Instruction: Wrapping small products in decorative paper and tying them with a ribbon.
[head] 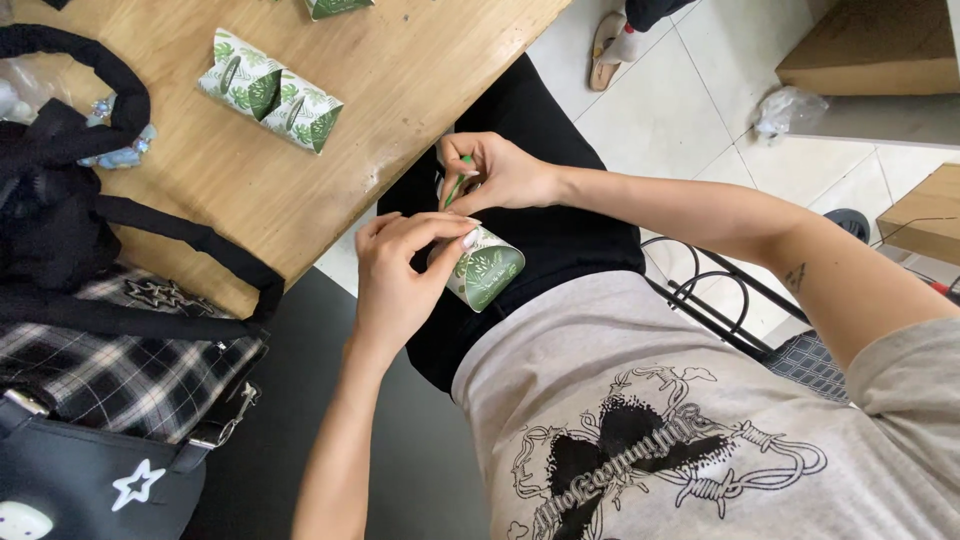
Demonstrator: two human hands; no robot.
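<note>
Over my lap, my left hand (398, 275) pinches a small leaf-printed green and white paper box (482, 270). The box is folded into a curved pillow shape, and its green end faces the camera. My right hand (492, 170) is just above it, fingers closed on a thin green strip (459, 182) that runs down toward the box. Both hands hover beside the edge of the wooden table (400, 80).
Two finished leaf-printed boxes (270, 90) lie together on the table, another (338, 7) at its far edge. A black strapped bag (60, 230) and plaid cloth (120, 370) sit at left. Cardboard boxes (870, 50), a plastic wrapper (790, 108) and another person's sandalled foot (612, 45) are on the tiled floor.
</note>
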